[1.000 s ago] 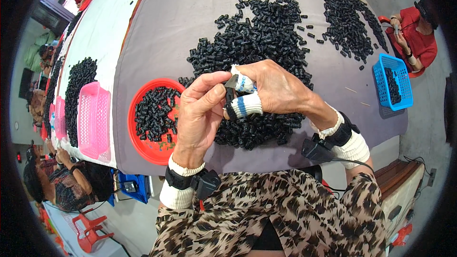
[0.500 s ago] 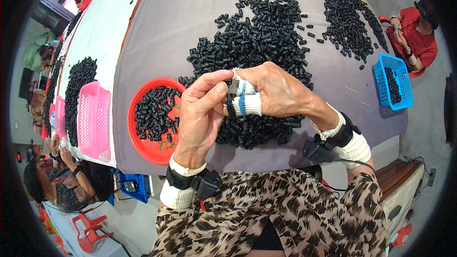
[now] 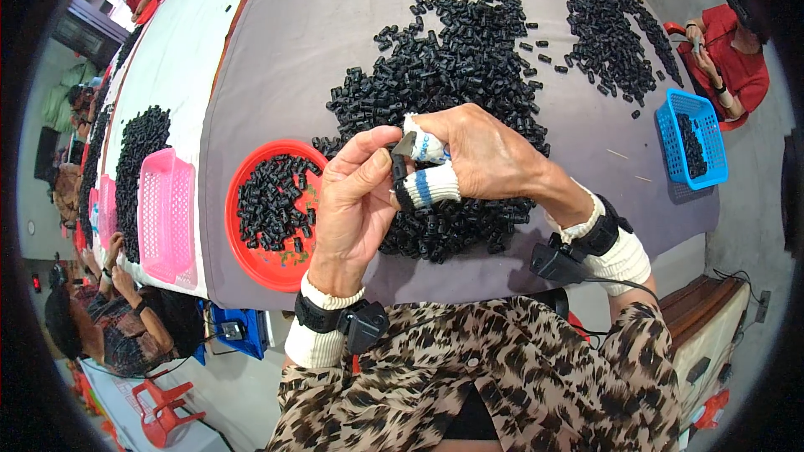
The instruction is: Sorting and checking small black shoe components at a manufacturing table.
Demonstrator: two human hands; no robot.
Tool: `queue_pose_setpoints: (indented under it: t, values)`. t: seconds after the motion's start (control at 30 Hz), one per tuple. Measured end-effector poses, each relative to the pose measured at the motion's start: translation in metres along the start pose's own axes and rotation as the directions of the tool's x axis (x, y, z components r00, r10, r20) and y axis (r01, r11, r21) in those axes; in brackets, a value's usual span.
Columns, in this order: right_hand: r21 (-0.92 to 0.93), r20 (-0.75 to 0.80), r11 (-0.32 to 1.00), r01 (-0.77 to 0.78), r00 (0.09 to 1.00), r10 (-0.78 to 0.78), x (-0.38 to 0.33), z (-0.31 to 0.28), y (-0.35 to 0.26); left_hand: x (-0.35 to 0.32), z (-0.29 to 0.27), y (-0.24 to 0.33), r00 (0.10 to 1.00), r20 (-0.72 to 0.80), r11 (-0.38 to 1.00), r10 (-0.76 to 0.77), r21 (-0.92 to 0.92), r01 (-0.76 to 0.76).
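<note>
Over the near part of a big heap of small black plastic pieces (image 3: 444, 75), my two hands meet. My left hand (image 3: 352, 192) is closed, its thumb and forefinger pinching one small black plastic part (image 3: 399, 169). Against that part sits a small grey metal blade (image 3: 406, 146), held in my right hand (image 3: 481, 155), whose fingers are curled. White cloth wraps (image 3: 433, 184) with blue marks cover the right thumb and a finger. Left of my left hand stands a round red tray (image 3: 237, 243) with more black pieces in it. My fingers hide part of the held piece.
At the right edge of the grey-covered table (image 3: 285, 59) is a blue basket (image 3: 712, 146) with black pieces. A pink basket (image 3: 167, 226) stands on the white table at left. Other people sit at both sides. Two thin sticks (image 3: 617, 154) lie right of the heap.
My right thumb with the blade has lifted slightly away from the wrapped finger, showing more of the black part. Both hands stay in nearly the same place.
</note>
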State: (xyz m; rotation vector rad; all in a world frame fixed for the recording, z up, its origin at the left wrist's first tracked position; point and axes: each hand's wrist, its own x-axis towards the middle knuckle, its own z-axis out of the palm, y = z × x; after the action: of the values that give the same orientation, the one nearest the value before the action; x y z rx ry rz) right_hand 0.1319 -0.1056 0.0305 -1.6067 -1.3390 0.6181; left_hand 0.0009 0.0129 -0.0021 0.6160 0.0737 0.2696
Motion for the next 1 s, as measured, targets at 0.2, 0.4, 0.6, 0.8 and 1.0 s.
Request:
queue_pose_setpoints:
  t: [0.2, 0.4, 0.6, 0.8, 1.0]
  values:
    - [-0.03, -0.005, 0.999, 0.013, 1.0, -0.014, 0.0, 0.0, 0.001, 0.0, 0.001, -0.001, 1.0, -0.006, 1.0, 0.001, 0.0, -0.001]
    - [-0.081, 0.034, 0.995, 0.066, 0.997, -0.063, -0.001, 0.002, 0.006, 0.001, -0.001, -0.003, 0.999, -0.04, 1.0, 0.009, 0.022, -0.008]
    - [-0.076, -0.066, 0.994, 0.078, 0.994, -0.084, -0.002, 0.003, -0.002, 0.003, 0.002, -0.003, 0.997, -0.078, 1.0, 0.015, 0.003, -0.015]
    - [-0.021, -0.143, 1.0, -0.016, 0.99, 0.013, -0.003, 0.004, -0.003, 0.004, 0.007, -0.001, 0.993, -0.112, 0.994, 0.032, 0.108, -0.02]
    - [-0.06, -0.155, 0.998, -0.025, 0.988, 0.016, -0.003, 0.004, -0.004, 0.006, 0.005, 0.0, 0.985, -0.174, 0.985, 0.013, 0.173, 0.017]
